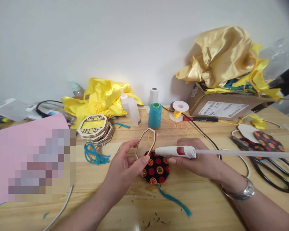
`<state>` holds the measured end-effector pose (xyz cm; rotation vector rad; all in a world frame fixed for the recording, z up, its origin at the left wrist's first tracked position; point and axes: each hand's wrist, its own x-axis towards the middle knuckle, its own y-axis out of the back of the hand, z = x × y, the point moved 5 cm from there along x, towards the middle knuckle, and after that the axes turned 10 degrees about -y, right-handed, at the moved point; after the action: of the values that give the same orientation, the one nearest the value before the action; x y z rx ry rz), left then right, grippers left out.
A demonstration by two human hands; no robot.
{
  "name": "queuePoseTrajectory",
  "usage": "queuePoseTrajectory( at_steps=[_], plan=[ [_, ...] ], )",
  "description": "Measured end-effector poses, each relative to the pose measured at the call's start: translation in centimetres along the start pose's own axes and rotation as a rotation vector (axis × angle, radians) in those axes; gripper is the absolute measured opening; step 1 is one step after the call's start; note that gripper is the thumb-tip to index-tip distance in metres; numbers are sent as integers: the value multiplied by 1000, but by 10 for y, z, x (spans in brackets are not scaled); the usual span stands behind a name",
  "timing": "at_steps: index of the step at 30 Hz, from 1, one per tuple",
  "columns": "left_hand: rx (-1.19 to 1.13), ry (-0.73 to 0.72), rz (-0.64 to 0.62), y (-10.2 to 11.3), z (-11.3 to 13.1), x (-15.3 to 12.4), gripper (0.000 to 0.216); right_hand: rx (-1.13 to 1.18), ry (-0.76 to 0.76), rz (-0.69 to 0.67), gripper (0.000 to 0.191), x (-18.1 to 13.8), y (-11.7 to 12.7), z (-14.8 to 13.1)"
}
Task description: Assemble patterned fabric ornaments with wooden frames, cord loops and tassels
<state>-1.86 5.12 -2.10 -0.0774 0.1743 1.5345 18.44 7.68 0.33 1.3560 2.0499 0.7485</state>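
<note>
Between thumb and fingers, my left hand (126,165) pinches a thin wooden frame (154,138), tilted up on edge. Behind and below it is a round black fabric piece (156,171) with red and orange flower patterns, a yellow cord loop at its top and a teal tassel (174,200) at its bottom. My right hand (195,163) is closed around a white hot glue gun (167,150), its nozzle at the fabric's top edge near the frame. A long translucent glue stick (238,154) sticks out of the gun's back.
Stacked wooden ornaments (92,126) with teal tassels lie left, near a pink sheet (33,141). Behind stand squeeze bottles (134,112), a teal thread spool (154,116) and a yellow cord reel (180,106). Black-handled scissors (267,173) lie right, before a cardboard box (195,107) of fabric.
</note>
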Motion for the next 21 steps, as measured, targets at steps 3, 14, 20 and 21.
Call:
queuePoseTrajectory(
  at_steps=[3, 14, 20, 21],
  plan=[
    [9, -1, 3, 0, 2, 0, 61, -14, 3, -6, 43, -1, 1, 1],
    [24, 31, 11, -2, 5, -2, 68, -10, -22, 9, 41, -1, 9, 4],
    [-6, 5, 63, -4, 10, -4, 63, -38, 38, 54, 41, -3, 13, 3],
    [-11, 6, 68, -4, 10, -4, 62, -37, 42, 59, 42, -3, 14, 3]
  ],
)
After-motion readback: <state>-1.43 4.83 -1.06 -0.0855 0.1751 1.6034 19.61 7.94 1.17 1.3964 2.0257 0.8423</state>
